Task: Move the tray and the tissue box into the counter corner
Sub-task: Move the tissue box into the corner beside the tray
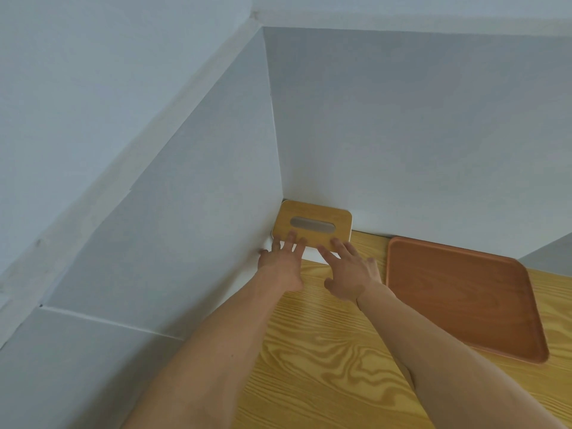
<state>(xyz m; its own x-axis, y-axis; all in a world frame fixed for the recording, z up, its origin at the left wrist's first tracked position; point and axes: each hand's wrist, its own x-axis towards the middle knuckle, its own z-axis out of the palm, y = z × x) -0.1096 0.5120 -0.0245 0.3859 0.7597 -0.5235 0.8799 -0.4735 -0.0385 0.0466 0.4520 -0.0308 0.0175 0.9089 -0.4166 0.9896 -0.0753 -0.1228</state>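
Note:
The tissue box point(312, 216), white with a light wooden lid and a grey slot, stands tight in the corner where the two white walls meet. My left hand point(283, 263) has its fingers spread, their tips resting on the lid's near left edge. My right hand point(348, 270) is also spread, fingertips touching the near right edge of the lid. Neither hand wraps around the box. To the right, the flat reddish-brown tray point(464, 292) lies on the wooden counter point(325, 351) with its far edge against the back wall, a narrow gap between it and the box.
White walls close in the counter on the left point(173, 243) and at the back point(418, 134). The pale wood-grain counter stretches toward me under my forearms.

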